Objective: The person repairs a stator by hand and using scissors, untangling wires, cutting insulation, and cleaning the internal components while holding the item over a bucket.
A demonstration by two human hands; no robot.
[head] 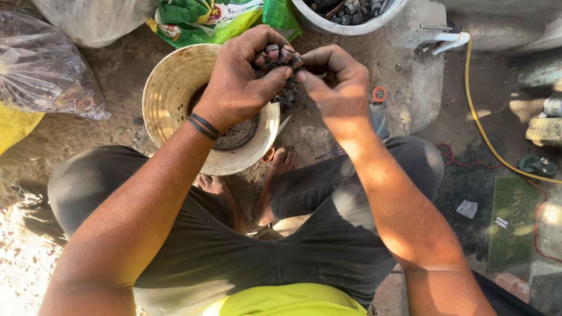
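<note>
Grip: left hand [237, 82] closed round a small dark clump [280, 61] of grimy metal-looking pieces w/ striped ends; fingers wrapped over the top, thumb pressed across the front. Right hand [333, 79] pinches at the same clump from the other side, thumb and forefinger narrowed onto its right edge. Both hands touching the clump, held in the air just above the basket rim. Exact kind of piece: too small and dirty to tell.

Step in hand, as I judge it: picking or pulling one piece loose from the clump, left steadying, right doing the fine work. Next move prob. calls for a firm left hold and a short, careful tug or twist w/ the right fingertips, kept over the basket so whatever comes off drops inside.

Near: person sits low, knees apart, dark trousers, bare feet [275, 169] on the dirt floor. Black bands on left wrist [204, 126].

Mid: round woven basket [170, 88] directly under the hands, dark bits in its bottom. A thin blade-like tool [284, 124] lies by its right rim. Small capped bottle [379, 111] just right of hands.

Far: pale bowl [328, 24] of dark scrap at top, green printed bag [205, 20] left of it, clear plastic sack [41, 64] far left. Yellow hose [483, 129] runs down right side; green doormat [512, 222] lower right.
</note>
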